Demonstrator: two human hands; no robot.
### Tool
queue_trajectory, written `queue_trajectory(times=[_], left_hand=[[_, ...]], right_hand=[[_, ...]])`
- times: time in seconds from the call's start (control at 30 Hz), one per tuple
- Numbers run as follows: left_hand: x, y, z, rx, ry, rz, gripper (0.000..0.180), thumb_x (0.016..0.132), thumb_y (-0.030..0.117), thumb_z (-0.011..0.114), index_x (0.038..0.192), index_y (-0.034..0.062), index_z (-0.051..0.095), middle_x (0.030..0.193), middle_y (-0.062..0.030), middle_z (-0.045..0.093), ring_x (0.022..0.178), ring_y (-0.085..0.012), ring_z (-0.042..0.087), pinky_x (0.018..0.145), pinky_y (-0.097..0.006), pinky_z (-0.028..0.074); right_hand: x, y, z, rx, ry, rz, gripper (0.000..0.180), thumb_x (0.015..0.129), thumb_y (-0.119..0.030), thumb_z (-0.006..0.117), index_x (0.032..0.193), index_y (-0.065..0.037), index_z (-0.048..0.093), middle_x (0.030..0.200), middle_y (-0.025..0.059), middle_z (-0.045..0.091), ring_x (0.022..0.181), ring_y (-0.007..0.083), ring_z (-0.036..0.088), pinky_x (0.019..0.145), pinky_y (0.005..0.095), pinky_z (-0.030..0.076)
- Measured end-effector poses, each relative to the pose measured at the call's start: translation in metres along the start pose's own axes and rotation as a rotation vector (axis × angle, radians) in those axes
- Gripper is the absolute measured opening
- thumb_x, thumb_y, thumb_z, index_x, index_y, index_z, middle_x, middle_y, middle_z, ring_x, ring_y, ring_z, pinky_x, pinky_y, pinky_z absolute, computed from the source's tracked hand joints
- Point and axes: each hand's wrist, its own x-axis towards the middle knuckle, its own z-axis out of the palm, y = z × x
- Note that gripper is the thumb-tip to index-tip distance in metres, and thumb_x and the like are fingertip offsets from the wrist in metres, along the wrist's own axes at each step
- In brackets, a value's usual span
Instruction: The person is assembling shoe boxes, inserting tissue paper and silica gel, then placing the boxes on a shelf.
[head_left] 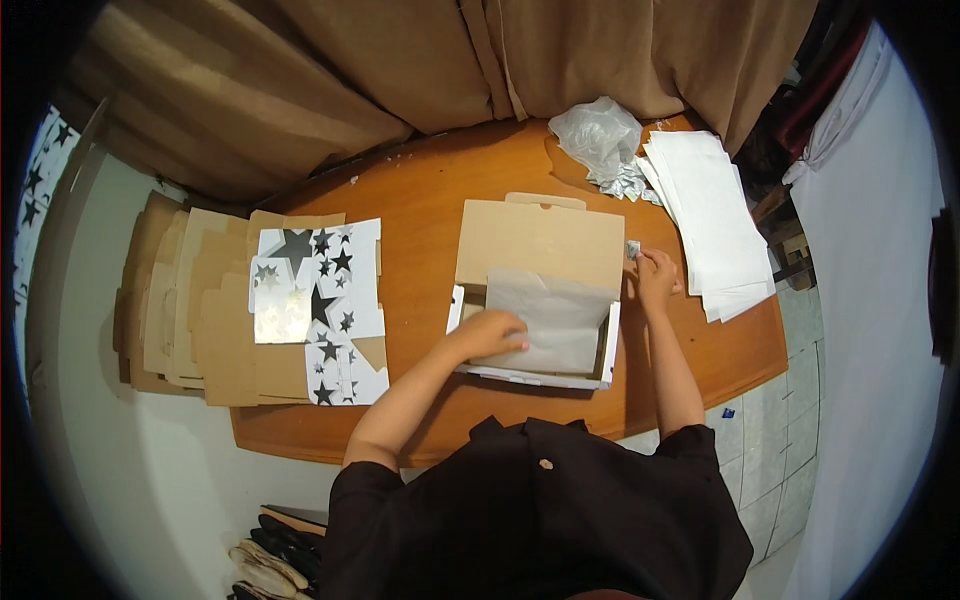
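The right hand (656, 278) pinches a small silvery sachet (634, 247) between thumb and fingertips, just outside the open mailer box (540, 235). The left hand (490, 333) is loosely curled over the near left part of the box, its fingers at the white tissue paper (562, 318) lining it; whether they grip the sheet or only rest on it, I cannot tell.

The sachet is small and held only by its lower end, so a slack pinch could drop it onto the tabletop beneath those fingers. The tissue looks thin: if the left fingers drag across it, it could crease, tear or pull out of place. The raised lid, just left of the sachet, could fold inward if the right wrist knocks it.

The box's right wall lies just left of and nearer than the right fingers. Beyond them sit the heaped silvery sachets (622, 181) and crumpled plastic bag (596, 133); to their right, the white paper sheets (710, 225) leave only a narrow strip of wooden table (420, 250). Left of the left fingers, bare wood gives more room before the star-printed flat cartons (322, 295).
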Motion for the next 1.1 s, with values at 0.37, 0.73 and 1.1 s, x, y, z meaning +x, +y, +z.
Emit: queue_trajectory(times=[0.37,0.73,1.1], left_hand=[[0.023,0.009,0.019,0.757,0.736,0.264,0.07,0.063,0.024,0.078,0.127,0.0213,0.047,0.118,-0.0053,0.048,0.113,-0.0229,0.046,0.091,-0.048,0.027],[0.002,0.0,0.007,0.668,0.587,0.285,0.021,0.073,0.006,0.064,0.093,0.0135,0.063,0.081,0.0008,0.061,0.082,-0.0173,0.058,0.087,-0.043,0.034],[-0.036,0.019,0.001,0.093,0.239,0.121,0.016,0.075,0.019,0.067,0.087,0.0092,0.069,0.086,-0.006,0.067,0.088,-0.0222,0.061,0.083,-0.035,0.041]], right_hand=[[-0.067,-0.058,-0.078,0.35,0.067,0.101,0.019,0.084,-0.025,0.061,0.092,-0.008,0.067,0.105,0.0045,0.06,0.109,0.023,0.047,0.098,0.0381,0.027],[-0.1,-0.104,-0.09,0.366,0.083,-0.043,0.015,0.081,-0.021,0.064,0.087,-0.007,0.066,0.101,0.0061,0.061,0.105,0.0238,0.049,0.092,0.0349,0.035],[-0.122,-0.119,-0.041,-0.223,-0.652,-0.25,0.016,0.075,-0.028,0.063,0.084,-0.015,0.069,0.109,0.002,0.058,0.116,0.023,0.043,0.095,0.0662,0.016]])
